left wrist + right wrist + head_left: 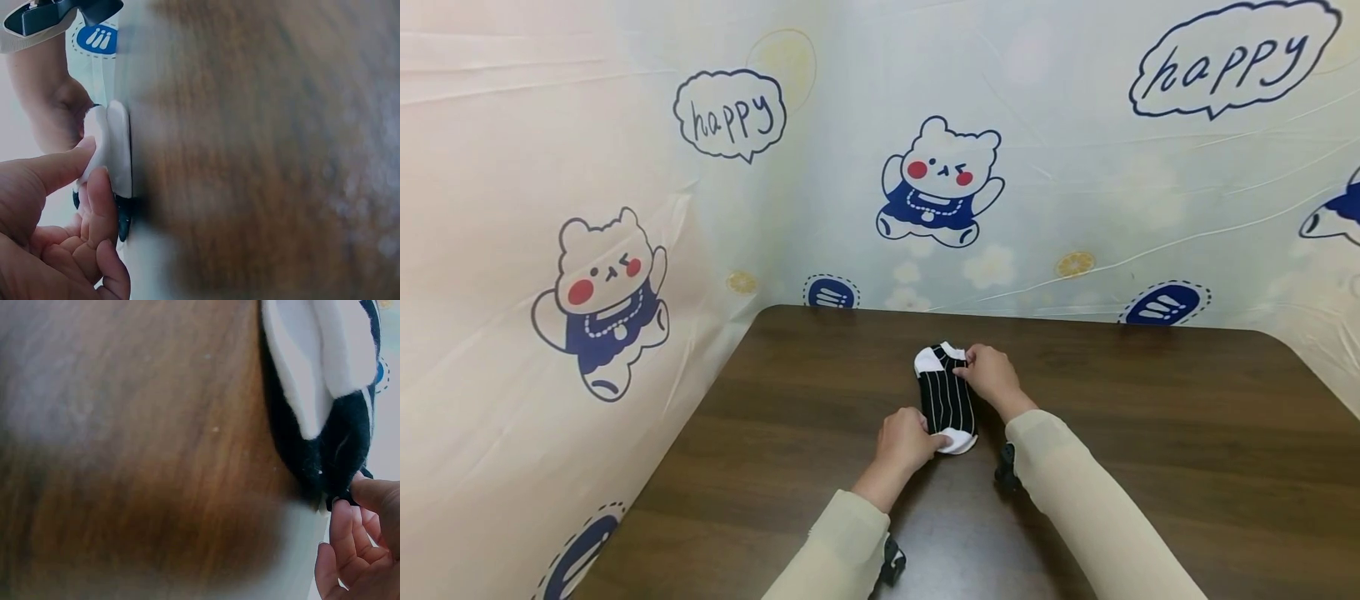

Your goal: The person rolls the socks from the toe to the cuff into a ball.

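Note:
A pair of black ankle socks (946, 400) with white stripes and white toes and heels lies stacked on the brown table. My left hand (904, 442) pinches the white toe end nearest me; in the left wrist view, two white toe layers (120, 150) lie one against the other, the thumb and a finger on the outer one. At the far right side of the socks, my right hand (992, 377) pinches the edge by the opening. Close up in the right wrist view, the right hand (365, 537) holds a black edge between thumb and forefinger.
The brown wooden table (760, 417) reaches to a printed cloth (1060, 150) hanging behind it and on the left. Dark wrist devices (1007, 467) are worn under both pale sleeves (1082, 483).

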Demonstrator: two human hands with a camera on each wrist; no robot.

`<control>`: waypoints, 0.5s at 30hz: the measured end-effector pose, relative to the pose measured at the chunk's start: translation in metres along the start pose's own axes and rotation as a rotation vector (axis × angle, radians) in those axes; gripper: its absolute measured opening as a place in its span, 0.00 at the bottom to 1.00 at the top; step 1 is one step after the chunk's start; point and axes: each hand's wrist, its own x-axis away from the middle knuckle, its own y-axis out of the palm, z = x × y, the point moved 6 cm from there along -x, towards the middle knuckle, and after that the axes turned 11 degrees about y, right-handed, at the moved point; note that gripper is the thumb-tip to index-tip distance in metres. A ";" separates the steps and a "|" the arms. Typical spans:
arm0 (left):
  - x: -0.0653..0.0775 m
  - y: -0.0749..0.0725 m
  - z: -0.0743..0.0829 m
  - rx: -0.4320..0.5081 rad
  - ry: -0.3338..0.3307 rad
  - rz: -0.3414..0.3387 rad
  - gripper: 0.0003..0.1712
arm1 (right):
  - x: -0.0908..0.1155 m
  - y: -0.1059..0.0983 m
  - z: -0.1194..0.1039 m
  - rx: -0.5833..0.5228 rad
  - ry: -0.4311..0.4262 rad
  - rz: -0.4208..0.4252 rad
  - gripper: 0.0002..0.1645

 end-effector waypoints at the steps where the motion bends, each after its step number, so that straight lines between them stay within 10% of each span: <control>1: 0.000 0.000 0.000 0.004 -0.003 -0.002 0.23 | 0.000 0.001 0.001 0.004 0.003 -0.001 0.15; 15: 0.002 0.005 -0.002 0.026 -0.041 -0.027 0.23 | 0.000 0.007 0.005 0.048 0.021 -0.019 0.16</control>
